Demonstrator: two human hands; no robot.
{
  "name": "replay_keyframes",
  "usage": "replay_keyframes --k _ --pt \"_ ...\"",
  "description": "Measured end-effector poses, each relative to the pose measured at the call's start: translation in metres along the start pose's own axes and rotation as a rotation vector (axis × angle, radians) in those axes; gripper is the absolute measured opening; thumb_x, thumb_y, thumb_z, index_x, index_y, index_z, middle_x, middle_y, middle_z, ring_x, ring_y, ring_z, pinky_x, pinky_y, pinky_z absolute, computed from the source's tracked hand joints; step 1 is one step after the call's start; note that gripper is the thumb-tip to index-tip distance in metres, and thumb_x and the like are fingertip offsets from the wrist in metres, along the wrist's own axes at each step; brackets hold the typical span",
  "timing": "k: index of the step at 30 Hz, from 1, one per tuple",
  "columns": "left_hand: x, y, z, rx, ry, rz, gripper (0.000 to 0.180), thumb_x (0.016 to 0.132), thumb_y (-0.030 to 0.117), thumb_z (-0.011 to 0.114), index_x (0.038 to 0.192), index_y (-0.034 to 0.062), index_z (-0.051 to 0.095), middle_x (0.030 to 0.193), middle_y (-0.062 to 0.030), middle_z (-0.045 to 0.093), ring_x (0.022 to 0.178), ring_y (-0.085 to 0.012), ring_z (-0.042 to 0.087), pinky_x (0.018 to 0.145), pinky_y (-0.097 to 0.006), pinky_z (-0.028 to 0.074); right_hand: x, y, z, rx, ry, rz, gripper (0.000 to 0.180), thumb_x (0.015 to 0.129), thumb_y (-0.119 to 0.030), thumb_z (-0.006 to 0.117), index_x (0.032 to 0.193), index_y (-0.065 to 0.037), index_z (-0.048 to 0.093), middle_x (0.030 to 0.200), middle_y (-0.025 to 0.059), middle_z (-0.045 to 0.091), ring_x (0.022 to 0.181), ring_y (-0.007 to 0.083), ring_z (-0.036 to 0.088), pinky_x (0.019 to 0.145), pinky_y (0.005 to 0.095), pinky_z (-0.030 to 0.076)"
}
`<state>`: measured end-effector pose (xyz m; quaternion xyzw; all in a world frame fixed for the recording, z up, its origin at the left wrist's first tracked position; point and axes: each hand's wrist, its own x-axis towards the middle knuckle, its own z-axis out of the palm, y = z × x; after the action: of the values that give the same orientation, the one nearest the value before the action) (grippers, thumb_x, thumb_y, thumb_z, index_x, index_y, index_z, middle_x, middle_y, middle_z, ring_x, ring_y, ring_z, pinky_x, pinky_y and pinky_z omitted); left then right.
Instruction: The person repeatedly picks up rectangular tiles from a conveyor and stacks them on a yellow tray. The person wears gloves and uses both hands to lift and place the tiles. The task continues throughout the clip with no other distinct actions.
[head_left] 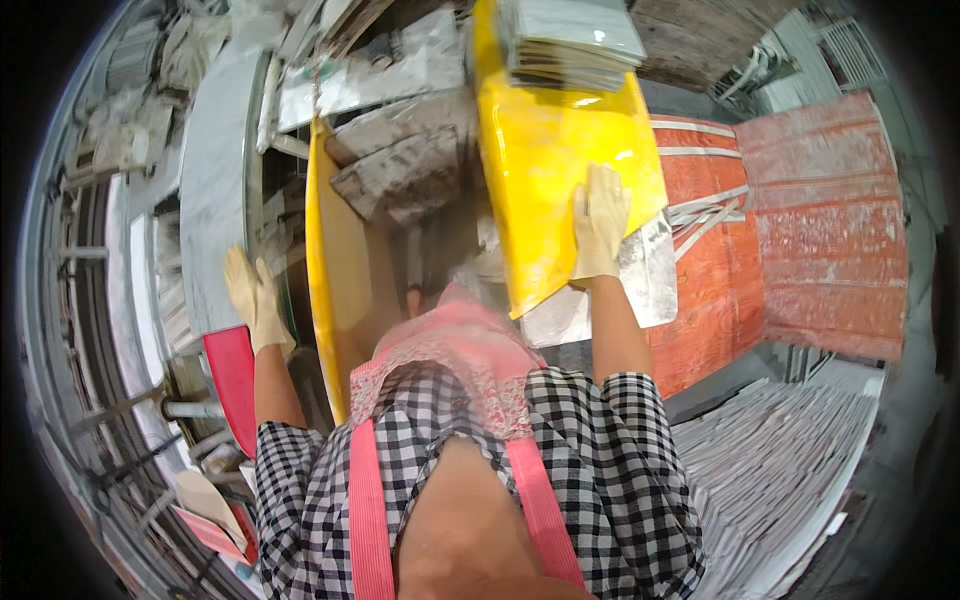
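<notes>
My left hand (pixel 256 300), in a cream rubber glove, has its thumb apart from its fingers. It is at the near end of a long pale grey surface (pixel 215 190), beside a red panel (pixel 232 380); whether it touches either I cannot tell. On the right, my gloved right hand (pixel 600 222) rests with fingers extended on a glossy yellow sheet-covered surface (pixel 550 170). A stack of pale grey tiles or boards (pixel 578 40) sits on the far part of that yellow surface. Under its near right edge shows a scuffed whitish sheet (pixel 648 275).
A yellow upright panel (pixel 322 260) stands left of my body, next to a recess with a crumpled grey sheet (pixel 400 170). Orange-red sheeting (pixel 705 270) with white straps covers the right side. Many thin grey sheets (pixel 775 470) are stacked at lower right. Metal racks line the left.
</notes>
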<state>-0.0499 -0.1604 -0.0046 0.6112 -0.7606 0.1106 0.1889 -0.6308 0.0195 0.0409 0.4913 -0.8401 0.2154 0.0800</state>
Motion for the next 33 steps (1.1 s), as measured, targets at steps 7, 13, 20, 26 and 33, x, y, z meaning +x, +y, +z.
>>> replay_keyframes --k 7,13,20,26,33 --pt "0.027 -0.002 -0.018 -0.035 -0.212 -0.155 0.049 0.097 0.025 0.06 0.139 0.0006 0.053 0.136 -0.0263 0.056 0.125 -0.0438 0.053 0.109 -0.049 0.041 0.006 -0.01 0.006 0.066 0.142 0.012 0.041 0.097 -0.029 0.054 0.131 -0.007 0.06 0.142 0.0161 0.055 0.135 0.0334 0.045 0.118 0.0518 0.025" --pt "0.028 0.122 -0.037 -0.564 -0.364 -0.211 0.051 0.1 0.027 0.059 0.144 0.0042 0.051 0.136 -0.0223 0.059 0.124 -0.0358 0.058 0.104 -0.044 0.044 0.023 -0.03 0.014 0.161 0.172 -0.048 0.035 0.091 -0.027 0.06 0.119 -0.007 0.064 0.128 0.0154 0.06 0.122 0.0328 0.051 0.108 0.049 0.033" --pt "0.054 0.277 -0.073 -0.797 -0.382 0.237 0.057 0.098 0.02 0.059 0.151 0.0054 0.045 0.15 -0.0206 0.051 0.144 -0.0362 0.042 0.117 -0.042 0.035 0.018 0.022 -0.033 -0.026 0.073 0.029 0.049 0.093 -0.026 0.062 0.138 -0.005 0.058 0.145 0.017 0.056 0.137 0.033 0.047 0.113 0.048 0.034" --pt "0.063 0.424 -0.048 -0.876 -0.37 0.635 0.053 0.101 0.027 0.059 0.15 0.0083 0.049 0.153 -0.0234 0.047 0.146 -0.038 0.04 0.119 -0.043 0.032 -0.01 0.092 -0.06 0.424 -0.208 0.339 0.06 0.095 -0.032 0.057 0.147 -0.006 0.046 0.144 0.0238 0.054 0.12 0.0408 0.061 0.102 0.0469 0.048" --pt "0.089 0.516 -0.033 -0.706 -0.503 0.632 0.059 0.099 0.039 0.057 0.149 0.0093 0.049 0.155 -0.0209 0.045 0.147 -0.0416 0.036 0.121 -0.045 0.03 -0.005 0.118 -0.03 0.933 -0.476 0.205 0.067 0.096 -0.044 0.057 0.149 -0.005 0.044 0.136 0.0263 0.06 0.125 0.0412 0.058 0.104 0.0442 0.046"
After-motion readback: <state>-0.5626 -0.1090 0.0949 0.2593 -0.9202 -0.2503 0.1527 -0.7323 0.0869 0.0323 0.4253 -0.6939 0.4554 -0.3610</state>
